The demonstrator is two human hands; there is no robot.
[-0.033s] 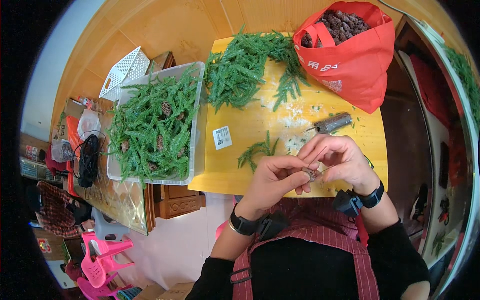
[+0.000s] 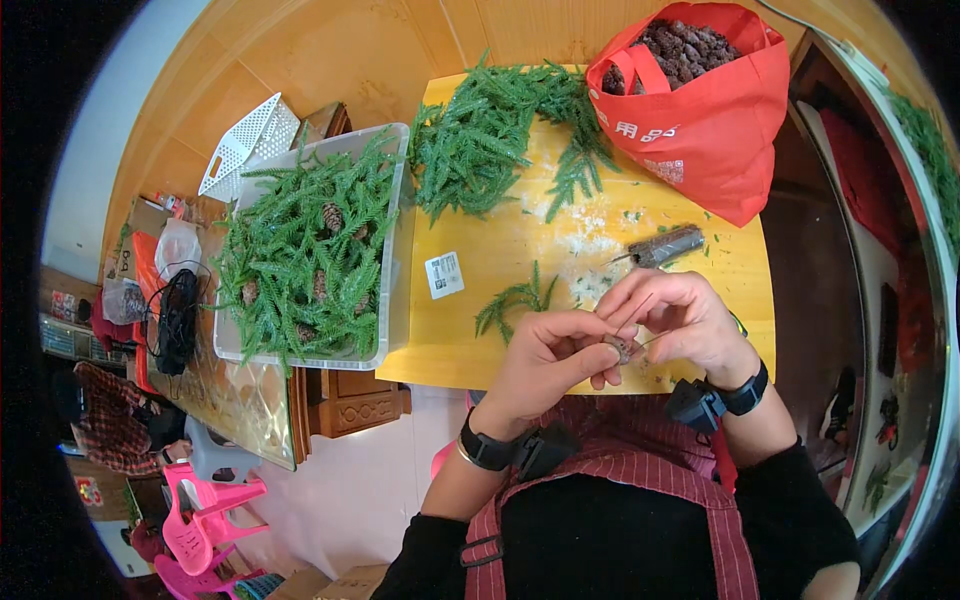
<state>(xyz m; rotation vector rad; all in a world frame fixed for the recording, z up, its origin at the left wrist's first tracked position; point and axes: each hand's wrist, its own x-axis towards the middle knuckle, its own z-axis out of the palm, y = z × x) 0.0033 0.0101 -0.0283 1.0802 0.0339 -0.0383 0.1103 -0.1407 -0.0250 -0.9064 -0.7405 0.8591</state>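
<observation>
Near the table's front edge, my left hand [image 2: 560, 355] pinches a small brown pine cone [image 2: 622, 349] between thumb and fingers. Thin dark wire [image 2: 648, 341] sticks out from the cone, and my right hand [image 2: 680, 315] is closed on it close beside the left. The fingers partly hide the cone and where the wire meets it. Just left of my hands lies a single green artificial pine sprig [image 2: 515, 303]. Beyond the right hand is a bundle of dark wires [image 2: 666, 246] in clear plastic.
A red bag [image 2: 715, 135] of pine cones stands at the back right. Green sprigs [image 2: 475, 140] are piled at the table's back. To the left, a clear bin [image 2: 397, 250] holds sprigs with cones. A white label [image 2: 444, 275] lies on the yellow table [image 2: 440, 350].
</observation>
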